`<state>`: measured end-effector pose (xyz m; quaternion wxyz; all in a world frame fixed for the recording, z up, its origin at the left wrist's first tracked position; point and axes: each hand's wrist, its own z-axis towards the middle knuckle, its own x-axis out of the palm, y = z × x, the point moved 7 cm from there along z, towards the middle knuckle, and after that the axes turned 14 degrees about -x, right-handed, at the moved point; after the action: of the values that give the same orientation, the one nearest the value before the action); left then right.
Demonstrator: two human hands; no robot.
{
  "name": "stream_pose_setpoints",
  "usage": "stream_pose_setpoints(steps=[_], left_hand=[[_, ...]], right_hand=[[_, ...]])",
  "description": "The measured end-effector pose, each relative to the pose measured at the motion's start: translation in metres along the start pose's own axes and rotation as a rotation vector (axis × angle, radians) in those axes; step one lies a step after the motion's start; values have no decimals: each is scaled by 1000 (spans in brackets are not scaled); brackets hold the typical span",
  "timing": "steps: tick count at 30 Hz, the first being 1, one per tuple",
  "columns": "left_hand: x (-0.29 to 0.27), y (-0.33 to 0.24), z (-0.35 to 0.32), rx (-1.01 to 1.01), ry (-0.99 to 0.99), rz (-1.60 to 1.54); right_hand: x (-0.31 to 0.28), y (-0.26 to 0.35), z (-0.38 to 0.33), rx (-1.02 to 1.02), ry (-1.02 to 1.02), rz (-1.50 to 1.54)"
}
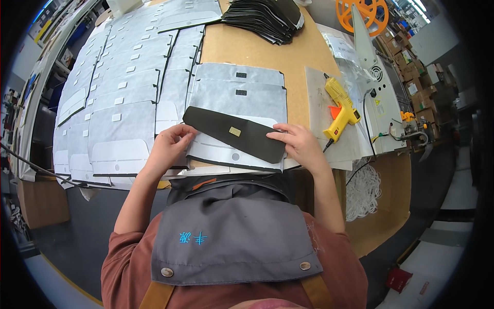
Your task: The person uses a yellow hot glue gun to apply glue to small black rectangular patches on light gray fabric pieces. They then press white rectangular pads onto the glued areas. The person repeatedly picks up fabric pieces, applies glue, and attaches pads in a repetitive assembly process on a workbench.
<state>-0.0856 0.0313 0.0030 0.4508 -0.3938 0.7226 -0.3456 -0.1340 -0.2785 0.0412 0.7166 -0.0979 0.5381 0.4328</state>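
Observation:
A dark fabric strip (234, 133) with a small tan patch lies slanted across a grey-white cut panel (226, 154) at the table's near edge. My left hand (169, 146) pinches the strip's left end and rests on the panel. At the strip's right end, my right hand (298, 144) presses down with its fingers on the dark fabric. More grey panels (239, 95) lie stacked just behind the strip.
Rows of overlapping grey panels (123, 77) with white tabs fill the table's left side. A stack of dark pieces (267, 18) sits at the back. A yellow glue gun (340, 108) lies right of my hand, with a white machine (383, 100), an orange reel (363, 13), and white cord (363, 190).

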Motion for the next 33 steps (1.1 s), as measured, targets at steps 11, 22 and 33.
stream_pose_setpoints(steps=[11, 22, 33], left_hand=[[-7, 2, -12, -177, -3, 21], [-3, -4, -30, -87, -4, 197], [-24, -75, 65, 394, -336, 475]], right_hand=[[38, -68, -29, 682, -383, 387], [28, -67, -26, 770, -186, 194], [-22, -104, 58, 456, -195, -256]])
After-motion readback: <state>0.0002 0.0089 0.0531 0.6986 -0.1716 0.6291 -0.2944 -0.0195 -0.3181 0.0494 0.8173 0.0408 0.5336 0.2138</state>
